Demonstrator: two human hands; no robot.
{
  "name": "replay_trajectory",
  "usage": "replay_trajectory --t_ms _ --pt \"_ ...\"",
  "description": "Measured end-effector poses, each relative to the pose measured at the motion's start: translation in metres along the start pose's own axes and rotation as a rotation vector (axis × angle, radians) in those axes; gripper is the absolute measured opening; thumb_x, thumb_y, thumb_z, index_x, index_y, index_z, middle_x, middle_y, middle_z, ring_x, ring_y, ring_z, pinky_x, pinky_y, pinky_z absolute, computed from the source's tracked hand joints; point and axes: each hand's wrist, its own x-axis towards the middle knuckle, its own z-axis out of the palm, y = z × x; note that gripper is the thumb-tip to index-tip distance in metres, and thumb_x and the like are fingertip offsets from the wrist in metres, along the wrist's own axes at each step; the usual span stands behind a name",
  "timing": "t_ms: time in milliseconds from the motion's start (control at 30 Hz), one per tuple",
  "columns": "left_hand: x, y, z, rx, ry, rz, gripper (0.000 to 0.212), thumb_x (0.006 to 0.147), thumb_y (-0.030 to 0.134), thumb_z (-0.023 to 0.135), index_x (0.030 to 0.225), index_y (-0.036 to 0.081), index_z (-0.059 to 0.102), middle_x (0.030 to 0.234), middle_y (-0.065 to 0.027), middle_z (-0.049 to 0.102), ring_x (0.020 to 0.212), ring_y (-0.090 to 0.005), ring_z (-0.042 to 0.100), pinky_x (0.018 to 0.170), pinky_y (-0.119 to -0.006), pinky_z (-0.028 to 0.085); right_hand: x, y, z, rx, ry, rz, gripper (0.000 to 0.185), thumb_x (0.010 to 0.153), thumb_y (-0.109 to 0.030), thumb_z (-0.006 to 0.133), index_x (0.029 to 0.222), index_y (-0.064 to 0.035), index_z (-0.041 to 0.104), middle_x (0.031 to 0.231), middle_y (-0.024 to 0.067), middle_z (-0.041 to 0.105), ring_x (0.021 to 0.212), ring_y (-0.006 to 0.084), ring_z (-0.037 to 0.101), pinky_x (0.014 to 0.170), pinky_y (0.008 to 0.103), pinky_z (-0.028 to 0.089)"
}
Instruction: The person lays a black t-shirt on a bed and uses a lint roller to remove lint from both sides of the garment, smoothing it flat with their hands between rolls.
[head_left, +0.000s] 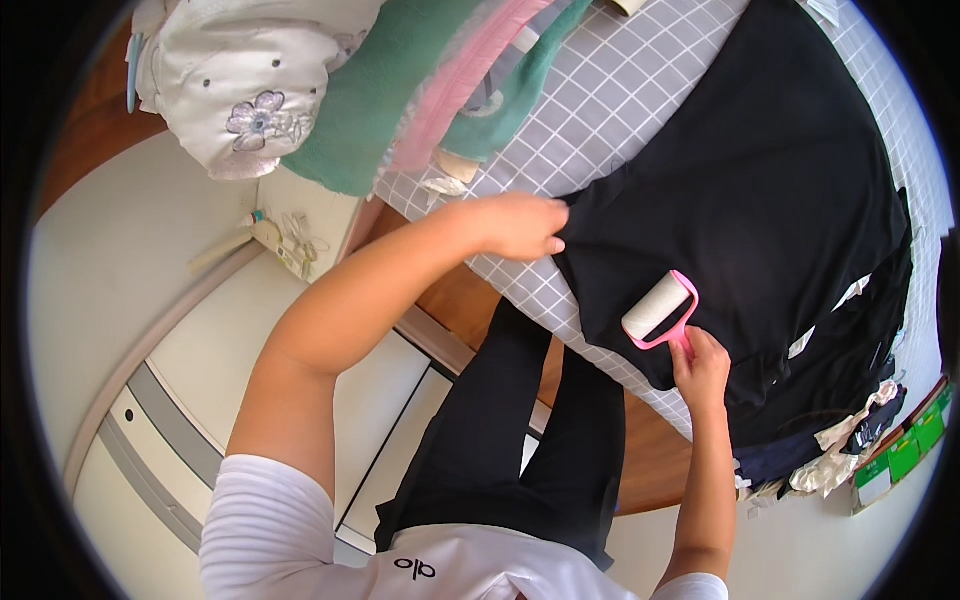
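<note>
A black garment (750, 187) lies spread over a bed with a grey-and-white checked sheet (600, 82). In my right hand (701, 367) is the pink handle of a lint roller (656, 306), its white cylinder over the garment's near part. The roller seems to rest on the cloth, though contact is hard to see. My left hand (529, 227) is at the garment's left edge, fingers bent and slightly blurred. Its fingertips meet the black cloth; whether they pinch it is not plain.
At the upper left are a white embroidered cloth (240, 82), a green blanket (360, 112) and a pink-edged textile (450, 97). Dark clothes (817, 397) and green boxes (904, 450) are at the right. White cabinets (247, 322) stand left of my legs.
</note>
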Motion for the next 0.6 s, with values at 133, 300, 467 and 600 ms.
replay_trajectory --t_ms 133,300,467,600 --pt "0.004 -0.009 -0.031 -0.106 -0.013 -0.118 0.053 0.086 0.022 0.062 0.134 0.011 0.043 0.121 -0.0195 0.061 0.11 -0.0369 0.059 0.091 -0.042 0.047 0.0 0.013 0.012 -0.101 -0.093 0.057 0.017 0.079 -0.016 0.072 0.08 -0.0049 0.058 0.069 0.012 0.058 0.061 0.0346 0.059 0.054 0.0431 0.045" --pt "0.008 -0.055 -0.045 -0.318 0.284 -0.081 0.081 0.084 -0.002 0.052 0.154 0.03 0.024 0.111 -0.015 0.067 0.102 -0.0232 0.063 0.091 -0.034 0.048 0.003 0.013 0.022 -0.148 -0.114 0.07 0.019 0.081 -0.018 0.071 0.078 -0.0054 0.057 0.07 0.0134 0.059 0.064 0.0363 0.06 0.055 0.0448 0.046" --pt "0.0 -0.07 -0.062 -0.398 0.363 -0.294 0.038 0.085 0.008 0.059 0.123 0.009 0.062 0.085 -0.0058 0.069 0.076 -0.0129 0.063 0.071 -0.027 0.05 0.017 -0.016 0.008 -0.115 -0.109 -0.005 0.018 0.081 -0.017 0.071 0.081 -0.0047 0.059 0.07 0.0134 0.059 0.062 0.036 0.06 0.054 0.0439 0.046" --pt "0.001 -0.073 -0.023 -0.204 0.46 -0.249 0.022 0.082 0.018 0.069 0.099 0.003 0.068 0.085 -0.0125 0.069 0.078 -0.0207 0.066 0.071 -0.034 0.05 0.053 -0.066 0.02 0.019 0.019 -0.081 0.014 0.083 -0.013 0.069 0.083 -0.0036 0.058 0.067 0.0141 0.057 0.061 0.0361 0.058 0.053 0.043 0.044"
